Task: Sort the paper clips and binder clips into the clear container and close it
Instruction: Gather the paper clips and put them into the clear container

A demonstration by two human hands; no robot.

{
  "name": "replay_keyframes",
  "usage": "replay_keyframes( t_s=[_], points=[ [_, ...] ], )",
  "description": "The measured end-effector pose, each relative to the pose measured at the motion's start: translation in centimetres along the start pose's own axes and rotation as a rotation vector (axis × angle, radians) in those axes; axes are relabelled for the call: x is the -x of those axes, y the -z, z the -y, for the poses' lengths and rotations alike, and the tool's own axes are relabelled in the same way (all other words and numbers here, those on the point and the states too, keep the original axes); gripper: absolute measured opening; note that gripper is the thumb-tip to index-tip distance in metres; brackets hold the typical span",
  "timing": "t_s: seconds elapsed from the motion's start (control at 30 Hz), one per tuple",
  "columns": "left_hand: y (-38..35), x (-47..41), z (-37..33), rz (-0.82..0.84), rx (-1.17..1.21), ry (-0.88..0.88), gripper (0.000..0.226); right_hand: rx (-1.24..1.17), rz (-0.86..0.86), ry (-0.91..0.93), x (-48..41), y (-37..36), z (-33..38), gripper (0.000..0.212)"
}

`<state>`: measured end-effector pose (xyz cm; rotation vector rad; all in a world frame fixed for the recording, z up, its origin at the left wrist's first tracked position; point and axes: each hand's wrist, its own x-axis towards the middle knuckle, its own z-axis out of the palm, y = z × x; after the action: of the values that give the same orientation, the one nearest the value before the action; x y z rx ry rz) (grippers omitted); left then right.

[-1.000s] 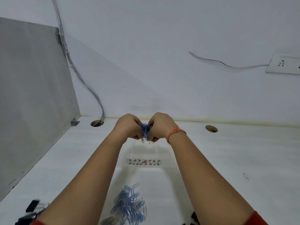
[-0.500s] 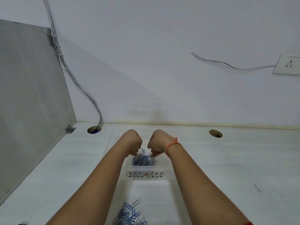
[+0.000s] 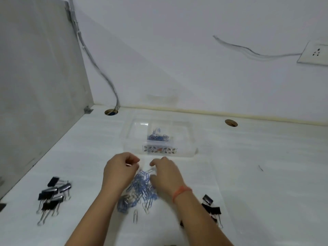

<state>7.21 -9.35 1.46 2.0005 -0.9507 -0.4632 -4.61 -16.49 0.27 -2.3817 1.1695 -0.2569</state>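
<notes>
Lying between both hands [image 3: 120, 172] [image 3: 166, 174]: blue paper clips [image 3: 140, 189]; clear container [image 3: 159, 139] beyond.

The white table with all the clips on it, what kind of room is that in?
Probably an office desk or workstation. The white table has round cable holes, a grey divider panel stands along its left side, and a wall socket with wiring sits above.
</notes>
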Motion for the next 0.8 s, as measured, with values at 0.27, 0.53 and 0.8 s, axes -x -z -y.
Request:
replay_keyframes(
  t_s=[0.27,0.53,0.8],
  points=[
    [2.1,2.8,4.7,0.218,-0.53,0.087,0.058,-0.022,-0.12,0.067,0.1,-4.0,0.7,0.032],
    [2.6,3.0,4.0,0.399,-0.596,0.067,0.08,-0.093,0.063,0.188,-0.4,-5.4,0.9,0.017],
    [3.2,4.0,3.9,0.555,-0.769,-0.023,0.1,0.001,0.191,0.073,2.0,1.9,-2.8,0.068]
  ],
)
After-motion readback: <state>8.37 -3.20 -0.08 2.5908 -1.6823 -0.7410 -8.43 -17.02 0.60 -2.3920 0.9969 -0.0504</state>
